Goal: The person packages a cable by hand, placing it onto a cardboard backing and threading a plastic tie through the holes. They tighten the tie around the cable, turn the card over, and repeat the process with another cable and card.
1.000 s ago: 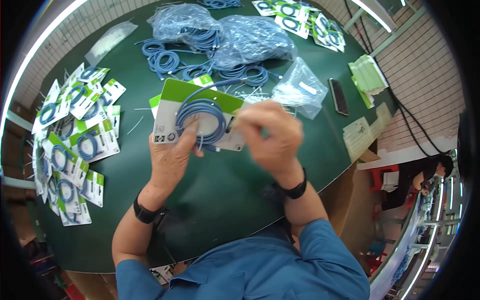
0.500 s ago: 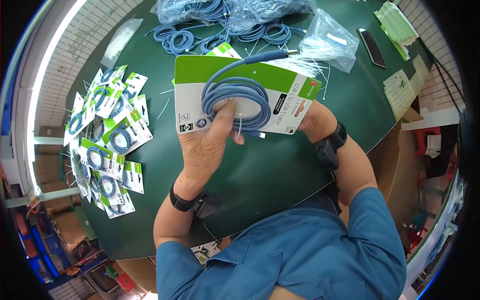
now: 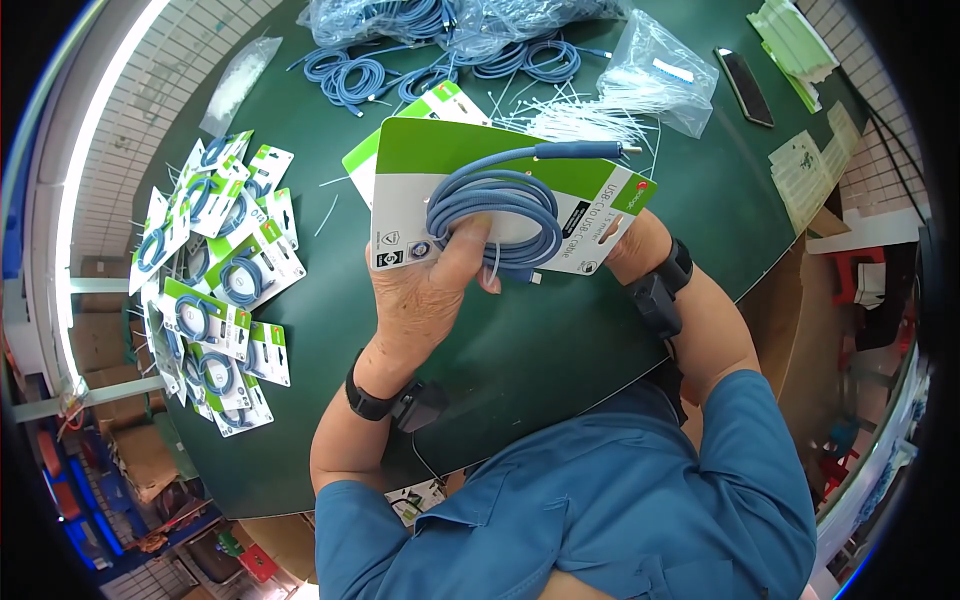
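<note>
A blue coiled USB cable (image 3: 545,240) lies against a green and white backing card (image 3: 405,205). My left hand (image 3: 425,290) is closed on both, thumb inside the coil and other fingers mostly behind the card. One plug points right past the card's upper edge; the other pokes out below. A thin white cable tie (image 3: 491,262) loops over the bottom of the coil. My right hand (image 3: 640,248) is at the card's right end, its fingers mostly hidden behind it. Another green and white card (image 3: 362,162) lies on the table behind.
Carded cables (image 3: 240,280) are heaped at the left of the green table (image 3: 330,440). Bundled blue cables (image 3: 345,75) lie at the back beside loose white cable ties (image 3: 590,120) and a plastic bag (image 3: 675,75). A phone (image 3: 745,88) and papers (image 3: 800,175) sit at the right.
The card and cable have shifted right and slightly down with my left hand, tilting a little. More of the card lying behind now shows. My right hand has moved only slightly.
</note>
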The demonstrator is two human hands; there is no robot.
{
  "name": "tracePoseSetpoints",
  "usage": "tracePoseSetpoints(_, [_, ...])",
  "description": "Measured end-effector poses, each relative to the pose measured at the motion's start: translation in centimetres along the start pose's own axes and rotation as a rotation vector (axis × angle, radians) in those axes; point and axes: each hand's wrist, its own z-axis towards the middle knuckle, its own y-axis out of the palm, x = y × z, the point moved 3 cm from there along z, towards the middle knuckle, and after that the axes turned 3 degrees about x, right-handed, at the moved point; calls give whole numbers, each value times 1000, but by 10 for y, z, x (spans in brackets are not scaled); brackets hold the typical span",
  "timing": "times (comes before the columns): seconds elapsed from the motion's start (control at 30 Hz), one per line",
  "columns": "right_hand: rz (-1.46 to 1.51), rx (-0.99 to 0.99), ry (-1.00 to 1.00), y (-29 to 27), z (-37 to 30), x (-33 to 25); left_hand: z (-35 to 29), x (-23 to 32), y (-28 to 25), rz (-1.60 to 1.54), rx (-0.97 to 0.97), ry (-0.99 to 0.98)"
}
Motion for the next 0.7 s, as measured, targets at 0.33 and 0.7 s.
tracePoseSetpoints(0.33, [74,-213,-129,10,13,0,-2,-1,-5,18,-15,-33])
tracePoseSetpoints(0.7, [-418,196,-230,1,17,22,6,-8,-18,80,-37,-164])
